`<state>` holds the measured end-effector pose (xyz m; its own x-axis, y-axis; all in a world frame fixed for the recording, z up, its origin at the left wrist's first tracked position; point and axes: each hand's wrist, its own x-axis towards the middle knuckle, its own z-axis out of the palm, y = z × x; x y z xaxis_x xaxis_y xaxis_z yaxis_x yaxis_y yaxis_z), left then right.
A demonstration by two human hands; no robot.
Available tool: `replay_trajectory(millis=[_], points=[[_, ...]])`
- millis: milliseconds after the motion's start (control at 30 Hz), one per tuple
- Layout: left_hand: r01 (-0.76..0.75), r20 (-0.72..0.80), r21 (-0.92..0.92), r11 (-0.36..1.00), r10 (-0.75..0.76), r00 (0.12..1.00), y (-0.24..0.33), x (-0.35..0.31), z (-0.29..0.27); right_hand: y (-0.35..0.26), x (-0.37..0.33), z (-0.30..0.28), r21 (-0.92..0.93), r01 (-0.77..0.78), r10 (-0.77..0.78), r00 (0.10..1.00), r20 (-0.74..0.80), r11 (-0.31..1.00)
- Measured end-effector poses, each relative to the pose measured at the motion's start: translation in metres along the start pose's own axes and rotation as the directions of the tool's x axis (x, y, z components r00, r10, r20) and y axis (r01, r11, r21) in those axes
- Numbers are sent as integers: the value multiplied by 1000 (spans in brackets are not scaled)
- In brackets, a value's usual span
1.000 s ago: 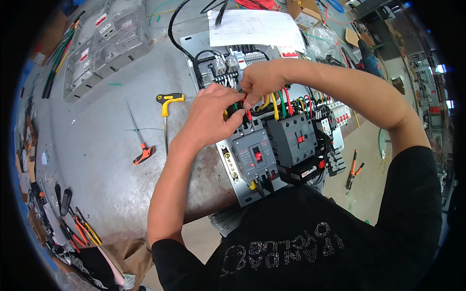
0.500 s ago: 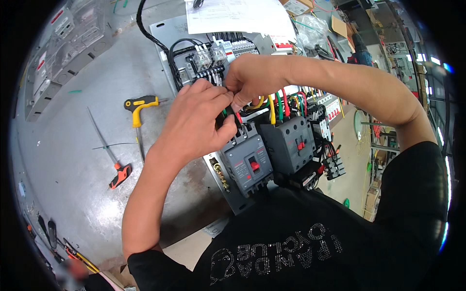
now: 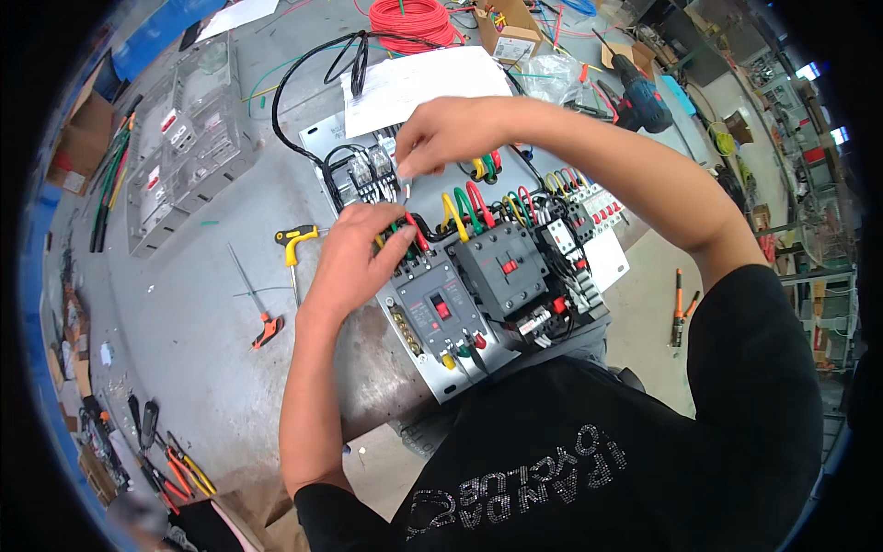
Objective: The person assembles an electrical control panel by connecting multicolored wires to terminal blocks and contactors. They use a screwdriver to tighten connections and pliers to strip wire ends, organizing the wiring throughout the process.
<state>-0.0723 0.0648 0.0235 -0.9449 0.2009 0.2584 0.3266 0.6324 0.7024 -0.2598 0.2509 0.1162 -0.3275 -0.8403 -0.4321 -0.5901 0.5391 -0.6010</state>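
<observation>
A metal mounting panel [image 3: 440, 379] carries a grey circuit breaker [image 3: 432, 308] with a red toggle and a dark contactor-like block [image 3: 504, 271] to its right. My left hand [image 3: 354, 253] rests at the breaker's top end, thumb and fingers closed around wires; a red-sleeved wire [image 3: 417, 232] stands right beside the fingertips. Farther up, my right hand [image 3: 451, 133] pinches its fingers above the panel, close to the clear relays [image 3: 371, 167]. What lies in that pinch is too small to make out. Thick yellow, green and red wires [image 3: 464, 207] loop behind the dark block.
Left of the panel lie a yellow-handled screwdriver [image 3: 299, 241] and an orange-handled one [image 3: 267, 329]. Clear plastic covers [image 3: 189, 152] sit at far left. Paper sheets [image 3: 428, 78] overlap the panel's back. A red wire coil [image 3: 414, 23] and a power drill [image 3: 639, 97] are beyond.
My right hand has come away from my left, moving up and farther off. The left stays at the breaker's top. The whole view has shifted, showing more of the bench's far side.
</observation>
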Motion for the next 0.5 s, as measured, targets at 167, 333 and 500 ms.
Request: replay_trajectory(millis=[167,333,500], points=[[281,-84,-219,934,-305,949,45,10,11,31,-114,9,133,89,-33,927,-372,987],[449,148,-266,853,-424,893,55,27,19,93,-184,60,285,124,72,805,-590,950],[313,283,77,947,-321,904,74,53,8,126,-204,89,448,150,206,732,-650,881]])
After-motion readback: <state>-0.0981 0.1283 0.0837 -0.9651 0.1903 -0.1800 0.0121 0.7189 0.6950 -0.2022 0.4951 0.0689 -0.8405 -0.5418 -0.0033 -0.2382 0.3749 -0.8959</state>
